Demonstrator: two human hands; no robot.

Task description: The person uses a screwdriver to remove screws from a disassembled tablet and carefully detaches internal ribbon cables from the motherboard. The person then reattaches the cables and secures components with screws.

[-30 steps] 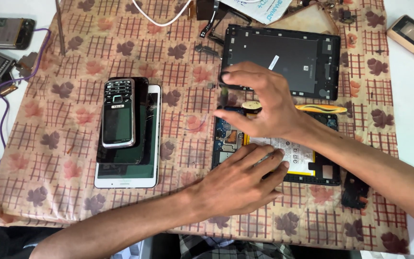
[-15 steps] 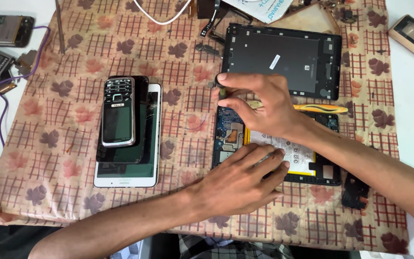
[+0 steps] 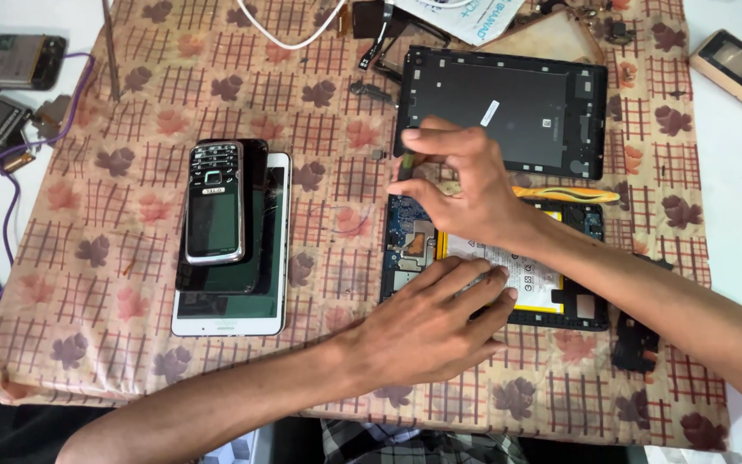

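The left hand (image 3: 427, 331) lies flat near the desk's near edge, palm down, fingers spread and closing on nothing; it presses on the lower left part of the opened tablet (image 3: 491, 262). The fingertips reach onto the tablet's pale battery (image 3: 526, 275), and the hand hides the tablet's near left corner.

The tablet rests on the patterned cloth (image 3: 130, 283), right of centre, its blue circuit board (image 3: 410, 245) exposed along its left side.

The right hand (image 3: 461, 185) hovers over the tablet's far left corner. Thumb and forefinger are pinched together on a small dark tool (image 3: 408, 163); the tool's tip and what it meets are too small to make out. The hand covers the tablet's far edge beneath it.

A yellow pry tool (image 3: 573, 195) lies across the tablet's far edge, partly behind the right wrist.

Beyond, a detached black back cover (image 3: 508, 112) lies toward the far edge.

On the left half of the cloth, a keypad phone (image 3: 215, 202) sits on a dark cracked handset (image 3: 255, 223), itself on a white tablet (image 3: 276, 258).
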